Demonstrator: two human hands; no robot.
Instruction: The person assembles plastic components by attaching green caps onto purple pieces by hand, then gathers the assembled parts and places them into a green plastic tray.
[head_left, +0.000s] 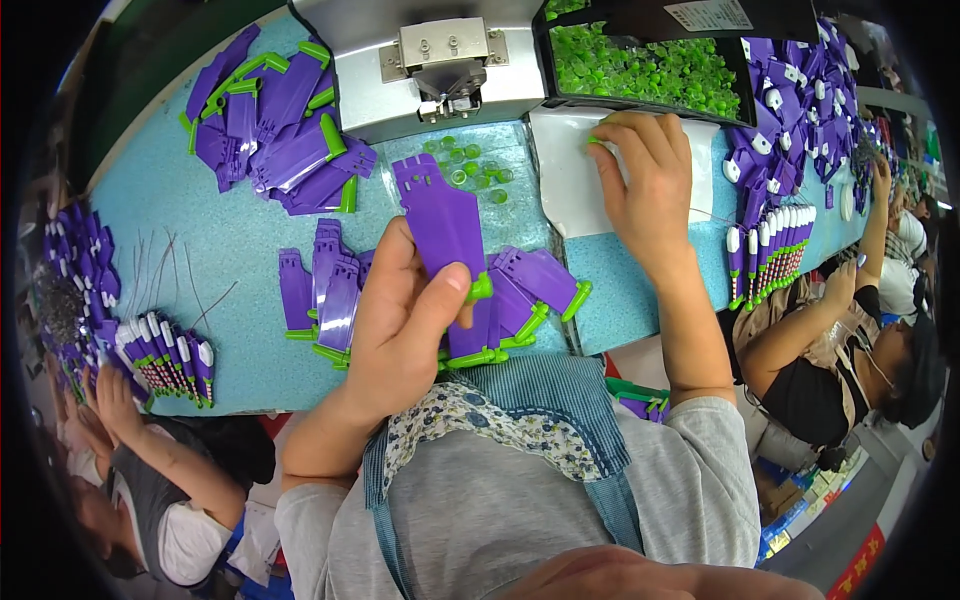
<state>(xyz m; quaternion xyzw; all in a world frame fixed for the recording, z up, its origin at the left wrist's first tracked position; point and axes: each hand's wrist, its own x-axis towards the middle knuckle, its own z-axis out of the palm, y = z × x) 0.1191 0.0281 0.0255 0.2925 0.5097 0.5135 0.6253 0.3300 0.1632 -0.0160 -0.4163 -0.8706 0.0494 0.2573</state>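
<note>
My left hand [390, 340] grips a flat purple plastic piece [445, 220] with a green end, its slotted tip pointing away from me. The thumb presses on its face, near the green end. Over a white sheet [570, 185], my right hand [650, 190] pinches a small green cap [593, 140] between thumb and forefinger; the fingers partly hide it. More purple pieces with green ends [335, 300] lie around and beneath my left hand. Several small translucent green caps [470, 165] are scattered on the table beyond it.
A metal machine [440, 75] stands at the back, beside a black bin [648, 108] full of green caps. Purple-and-green pieces [290, 130] are heaped at the back left. Co-workers sit at both sides, near rows of white-topped assemblies [775, 255] and purple piles [800, 110].
</note>
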